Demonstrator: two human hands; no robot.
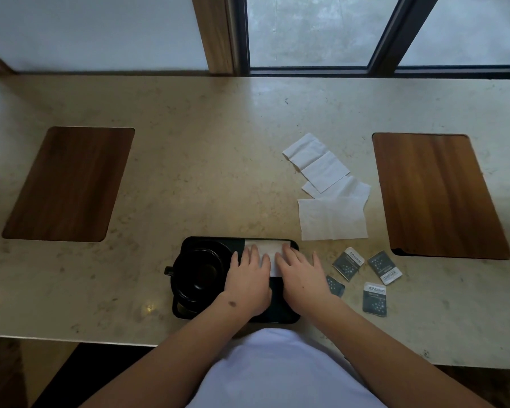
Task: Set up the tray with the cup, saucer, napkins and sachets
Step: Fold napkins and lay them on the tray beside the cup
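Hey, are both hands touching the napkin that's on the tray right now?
Touching. The head view shows the left hand and right hand lying flat on the white napkin in the black tray, fingers overlapping it.

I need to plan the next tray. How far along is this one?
Done: the black cup and saucer sit on the black rectangular tray. In hand: left hand and right hand press one white napkin flat there. Left: loose white napkins and four dark sachets on the counter.

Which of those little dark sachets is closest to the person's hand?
The small sachet partly tucked beside the right hand; the other three lie farther right on the counter.
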